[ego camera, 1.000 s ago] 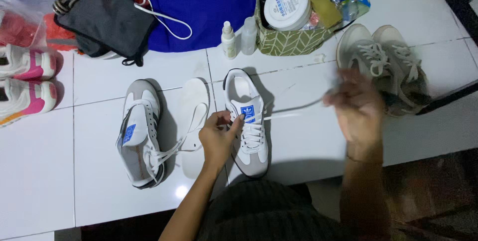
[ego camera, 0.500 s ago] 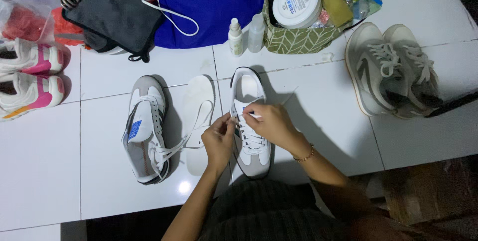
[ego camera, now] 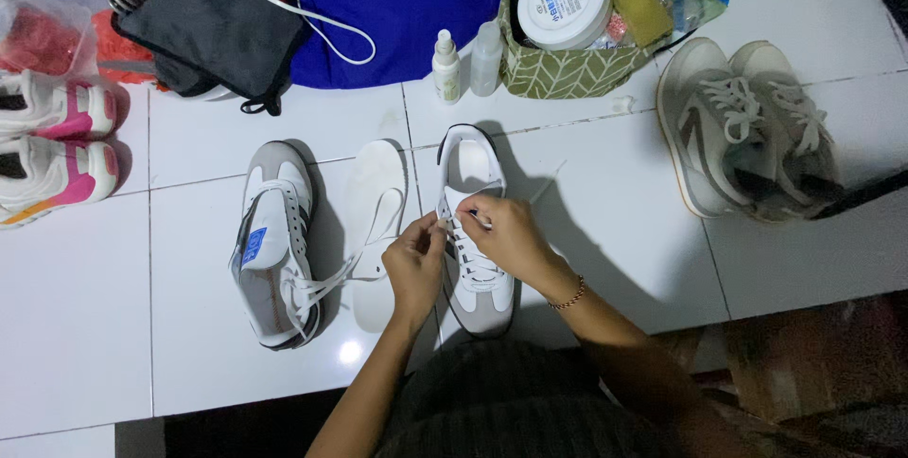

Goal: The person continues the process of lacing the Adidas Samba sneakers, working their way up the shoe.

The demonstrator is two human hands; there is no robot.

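Observation:
A white and grey sneaker (ego camera: 470,169) lies on the white tiled floor (ego camera: 605,221), toe pointing away from me. Both hands work at its lacing. My left hand (ego camera: 416,264) pinches the white lace at the shoe's left side. My right hand (ego camera: 506,231), with a bead bracelet at the wrist, holds the lace end over the eyelets. To the left lie a white insole (ego camera: 374,202) and the matching sneaker (ego camera: 274,240) with a blue tongue label and loose laces.
A grey pair of sneakers (ego camera: 747,127) sits at right. Pink and white shoes (ego camera: 52,141) lie at the left edge. Behind are two small bottles (ego camera: 463,61), a green patterned basket (ego camera: 567,65) with a round tub, a blue cloth (ego camera: 397,4) and a dark pouch (ego camera: 213,23).
My right hand came back from the far right, where it had pulled the lace out long, to the sneaker's eyelets. The left hand stayed at the shoe.

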